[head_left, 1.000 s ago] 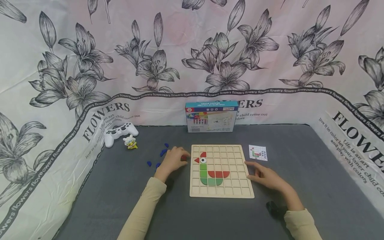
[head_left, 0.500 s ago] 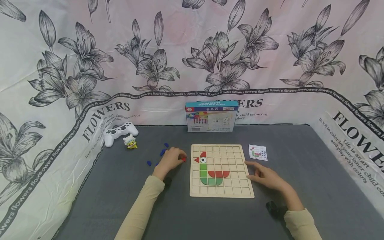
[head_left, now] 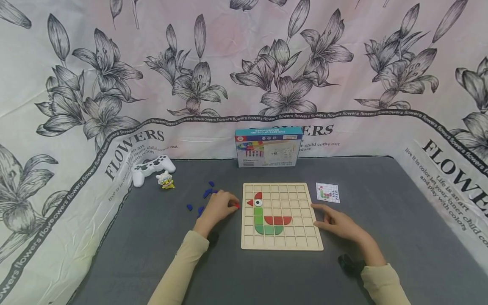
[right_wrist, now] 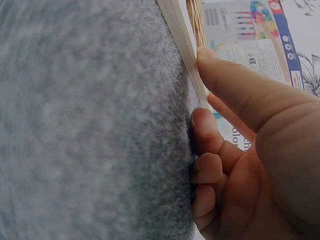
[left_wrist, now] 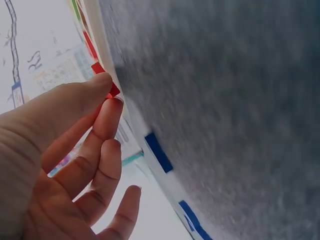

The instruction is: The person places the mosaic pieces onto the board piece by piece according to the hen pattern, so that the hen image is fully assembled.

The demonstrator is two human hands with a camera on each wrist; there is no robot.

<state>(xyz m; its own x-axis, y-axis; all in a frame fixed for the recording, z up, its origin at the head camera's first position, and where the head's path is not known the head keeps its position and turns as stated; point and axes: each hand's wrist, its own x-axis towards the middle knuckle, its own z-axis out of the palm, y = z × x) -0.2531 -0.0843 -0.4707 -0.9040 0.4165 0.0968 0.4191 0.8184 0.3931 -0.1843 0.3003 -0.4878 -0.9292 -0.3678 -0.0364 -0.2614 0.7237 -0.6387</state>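
My left hand [head_left: 218, 211] pinches a small flat red piece [left_wrist: 97, 68] between thumb and fingertip, just off the left edge of the wooden grid board [head_left: 301, 241]. Its shape is mostly hidden by the thumb. On the board lies a bird-like pattern: red pieces [head_left: 278, 220], green pieces [head_left: 259, 215] and a white eye piece [head_left: 258, 203]. At the board's right edge, my right hand [head_left: 340, 223] touches the rim with thumb and index finger apart; the other fingers bend loosely in the right wrist view.
Several blue pieces [head_left: 207, 193] lie left of the board, partly behind my left hand. A pattern card [head_left: 328, 193] sits right of the board. Farther back are a product box [head_left: 268, 148], a white game controller [head_left: 154, 169] and a small figurine [head_left: 165, 180].
My left hand has picked up the red piece from the table, drawn back slightly left, then shifted a little right towards the board. The right hand stays at the board's edge.
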